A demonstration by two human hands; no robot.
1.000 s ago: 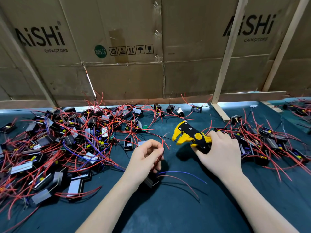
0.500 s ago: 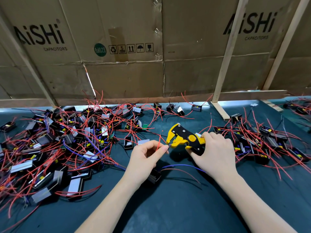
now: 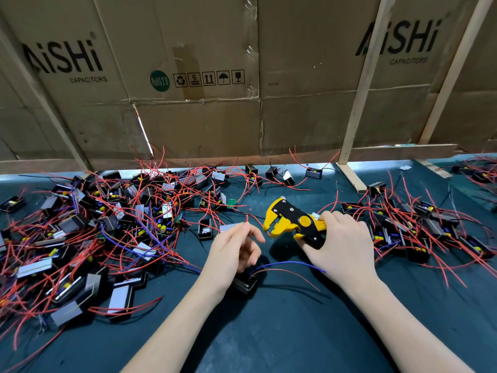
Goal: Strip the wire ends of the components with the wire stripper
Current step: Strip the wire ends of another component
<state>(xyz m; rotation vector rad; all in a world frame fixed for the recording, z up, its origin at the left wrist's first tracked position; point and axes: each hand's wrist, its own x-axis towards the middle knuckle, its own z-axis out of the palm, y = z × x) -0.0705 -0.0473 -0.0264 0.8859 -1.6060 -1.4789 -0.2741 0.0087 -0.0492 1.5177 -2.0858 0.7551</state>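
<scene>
My right hand (image 3: 341,246) grips the yellow and black wire stripper (image 3: 293,223), its jaws pointing left toward my left hand (image 3: 234,250). That hand pinches a thin red wire (image 3: 247,218) between thumb and forefinger, the wire's tip sticking up a short way left of the jaws, apart from them. The wire belongs to a small black component (image 3: 243,284) lying on the dark green mat under my left wrist. From this component a blue wire (image 3: 293,263) and another red wire (image 3: 290,273) trail to the right.
A dense pile of black components with red and blue wires (image 3: 88,230) fills the left of the mat. A second pile (image 3: 419,224) lies on the right. Cardboard sheets (image 3: 204,84) and wooden slats (image 3: 360,84) wall off the back.
The stripper has moved back to the right, away from the red wire's tip it met half a second ago. My left hand still holds the wire upright.
</scene>
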